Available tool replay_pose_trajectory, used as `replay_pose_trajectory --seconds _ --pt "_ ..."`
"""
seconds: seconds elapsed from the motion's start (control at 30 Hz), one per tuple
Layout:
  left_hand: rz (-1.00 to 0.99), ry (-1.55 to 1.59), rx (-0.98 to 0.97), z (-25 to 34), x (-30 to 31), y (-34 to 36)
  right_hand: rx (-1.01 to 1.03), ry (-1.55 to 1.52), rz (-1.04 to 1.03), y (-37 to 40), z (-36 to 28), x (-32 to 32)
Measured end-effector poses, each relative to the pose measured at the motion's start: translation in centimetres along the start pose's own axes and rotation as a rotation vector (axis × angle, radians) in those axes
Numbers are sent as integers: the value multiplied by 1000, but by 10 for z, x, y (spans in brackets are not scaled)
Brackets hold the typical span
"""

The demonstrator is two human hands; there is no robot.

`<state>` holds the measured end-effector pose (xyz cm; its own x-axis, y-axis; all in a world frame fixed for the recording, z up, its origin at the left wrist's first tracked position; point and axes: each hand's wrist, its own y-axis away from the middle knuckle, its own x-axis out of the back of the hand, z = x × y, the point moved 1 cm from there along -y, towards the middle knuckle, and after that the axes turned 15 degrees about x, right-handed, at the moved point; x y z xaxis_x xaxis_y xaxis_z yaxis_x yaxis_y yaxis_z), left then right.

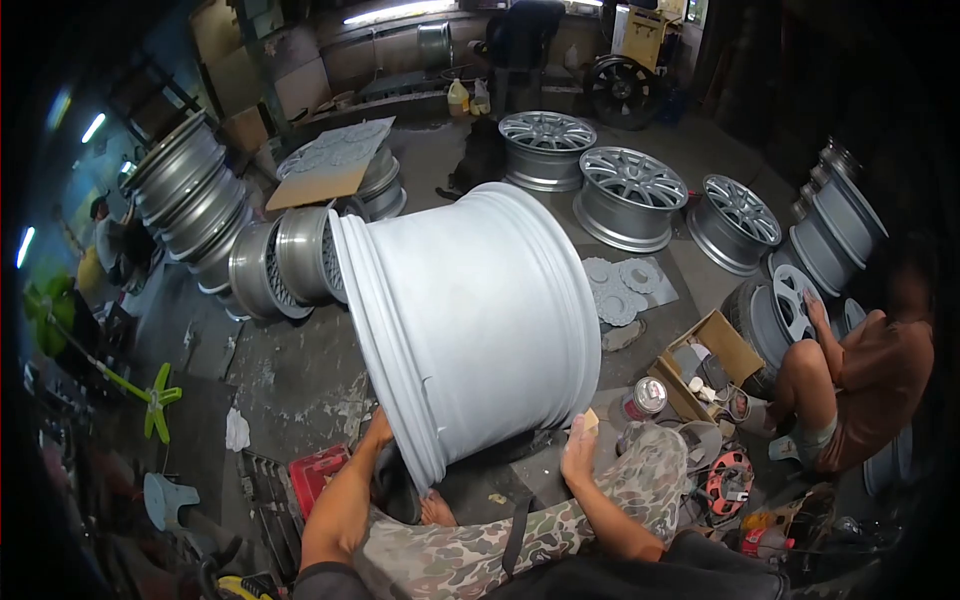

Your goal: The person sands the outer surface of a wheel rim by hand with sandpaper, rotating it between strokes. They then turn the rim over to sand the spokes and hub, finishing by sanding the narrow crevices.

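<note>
A large wheel rim, coated pale grey-white, lies tilted on its side in front of my lap. My left hand grips its near left lip from behind, with the fingertips hidden by the metal. Close to the lower right edge of the barrel is my right hand, closed on a small tan piece that looks like folded sandpaper. Below the rim, part of a black tyre and a bare foot show.
Silver spoked wheels stand beyond the rim. More rims are stacked at left. A cardboard box and a tin sit to the right. Another person sits far right, a hand on a wheel. A green fan stands left.
</note>
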<state>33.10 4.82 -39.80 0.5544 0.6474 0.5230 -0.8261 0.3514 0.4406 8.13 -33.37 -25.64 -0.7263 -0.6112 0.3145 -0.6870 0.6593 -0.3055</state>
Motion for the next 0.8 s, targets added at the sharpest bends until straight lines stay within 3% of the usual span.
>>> replay_pose_trajectory --seconds 0.17,0.27,0.33,0.4,0.47,0.53,0.6,0.73,0.8 --pt "-18 -28 12 3 0 -7 -85 28 -100 -1 14 -4" --pt "-24 -39 5 9 0 -11 -72 39 -68 -5 5 -12" --pt "-28 -47 -4 11 0 -11 25 14 114 -8 -4 -17" --pt "-36 -51 -17 13 -2 -11 40 37 108 -16 -24 -6" --pt "-48 -55 -31 16 -4 -9 47 54 95 -31 -38 -1" --pt "-58 -54 -42 18 -8 -5 90 195 -56 -52 -29 9" --pt "-78 -52 -48 21 -15 -1 346 227 -42 -75 -45 17" --pt "-105 -48 -55 25 -21 1 447 367 -153 -113 -70 29" --pt "-101 -51 -48 23 -18 5 617 168 75 -126 -90 30"
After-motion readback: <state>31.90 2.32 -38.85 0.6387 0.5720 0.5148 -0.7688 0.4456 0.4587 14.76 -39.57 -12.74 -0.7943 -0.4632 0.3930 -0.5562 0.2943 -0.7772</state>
